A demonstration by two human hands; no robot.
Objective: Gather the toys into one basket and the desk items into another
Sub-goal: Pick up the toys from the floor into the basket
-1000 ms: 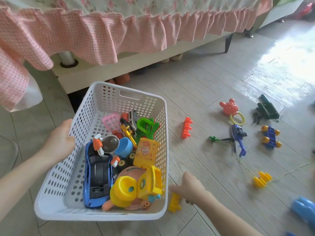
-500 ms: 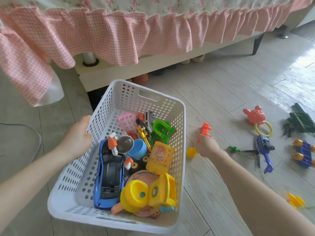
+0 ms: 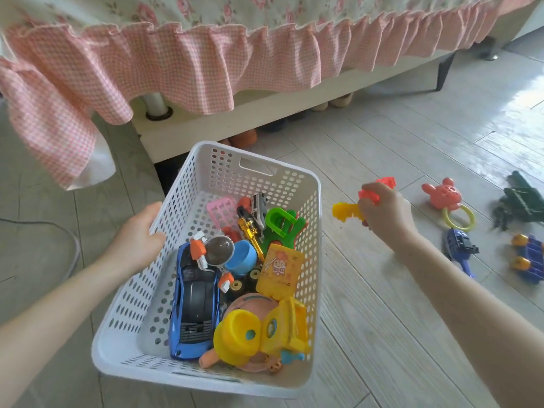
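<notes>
Left hand (image 3: 138, 240): gripping the left rim of the white basket (image 3: 312, 231), fingers curled over the edge.
Basket: sitting on the floor between the two hands, holding a blue toy car (image 3: 195, 301), a yellow toy (image 3: 259, 334), a green piece (image 3: 279, 228) and other small toys.
Right hand (image 3: 385, 213): hovering just right of the basket's rim, closed around a yellow block (image 3: 344, 212) and a red block (image 3: 379, 188); the yellow one is sticking out toward the basket.
Beyond the right hand: a pink rattle (image 3: 441, 197), a blue toy (image 3: 459, 248) and a blue wheeled piece (image 3: 530, 259) are lying on the floor, apart from the hand.
</notes>
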